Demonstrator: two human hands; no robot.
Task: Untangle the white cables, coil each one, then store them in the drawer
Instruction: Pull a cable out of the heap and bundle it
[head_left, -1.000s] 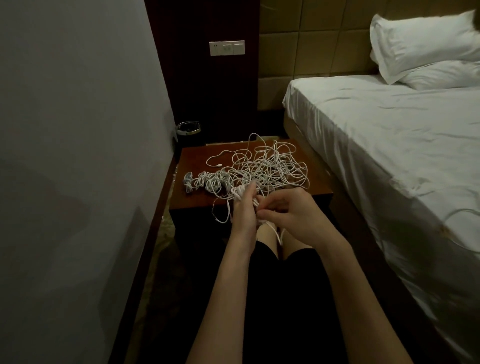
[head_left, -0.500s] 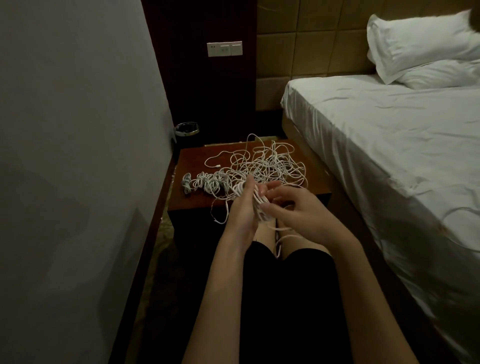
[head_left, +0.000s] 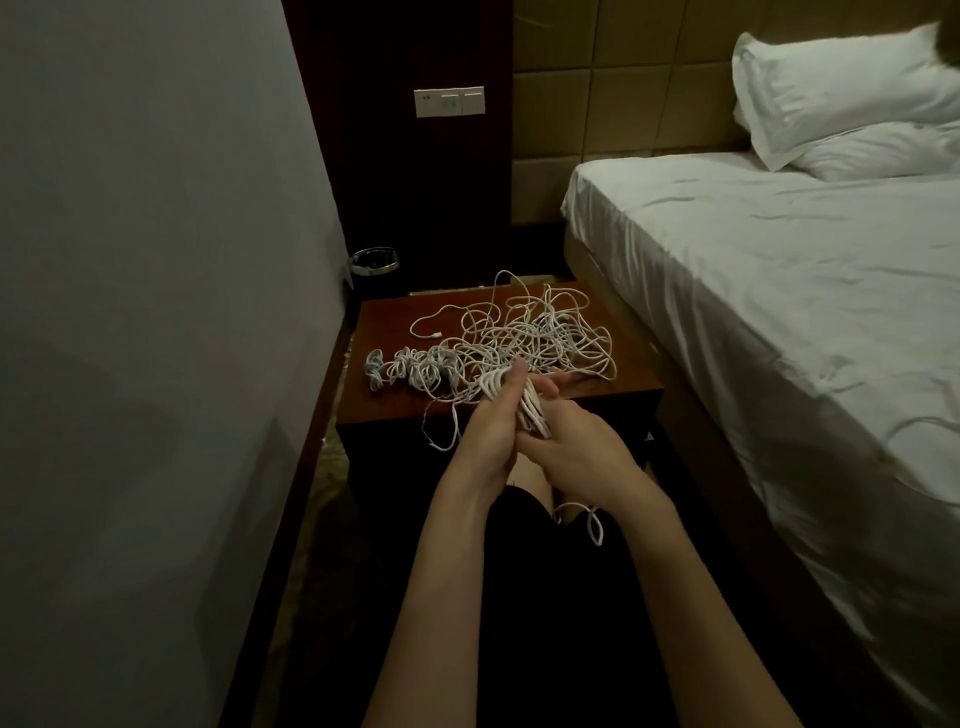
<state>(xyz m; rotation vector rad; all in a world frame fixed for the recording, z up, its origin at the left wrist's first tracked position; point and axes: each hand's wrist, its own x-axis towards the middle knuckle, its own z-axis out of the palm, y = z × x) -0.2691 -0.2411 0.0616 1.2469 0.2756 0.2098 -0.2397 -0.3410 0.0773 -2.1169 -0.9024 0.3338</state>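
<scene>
Pinching coil (head_left: 530, 413) between both hands' fingers (head_left: 511, 375) | apparently tethered to tangle (head_left: 524, 338)

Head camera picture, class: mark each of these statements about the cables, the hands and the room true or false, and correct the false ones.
1. A loose tangle of white cables lies on the wooden bedside table. True.
2. Both hands are empty. False: the left hand and the right hand hold a partly wound coil between them.
3. The bed stands to the person's right. True.
4. Small cable bundles sit at the table's left side. True.
5. The wall switch plate is above the pillows. False: it is on the dark panel behind the table, left of the pillows.
6. A cable end hangs below the right wrist. True.
</scene>
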